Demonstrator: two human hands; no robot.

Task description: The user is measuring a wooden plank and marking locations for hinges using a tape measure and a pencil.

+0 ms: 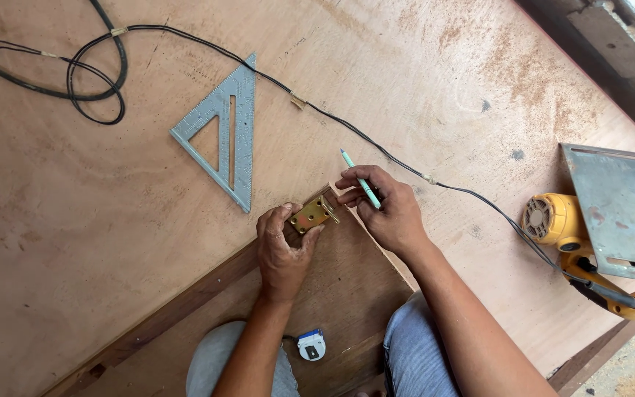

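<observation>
Left hand pinches brass hinge against board corner. Right hand closed around green pen, tip near hinge. Metal square lies left, black cable runs just behind, yellow saw right, tape measure between knees.

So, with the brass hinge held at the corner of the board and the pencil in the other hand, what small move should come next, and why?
Probably bring the pencil tip down beside the brass hinge. The left hand pins the hinge at the board's corner, while the right hand holds the pencil with its tip pointing away.
</observation>
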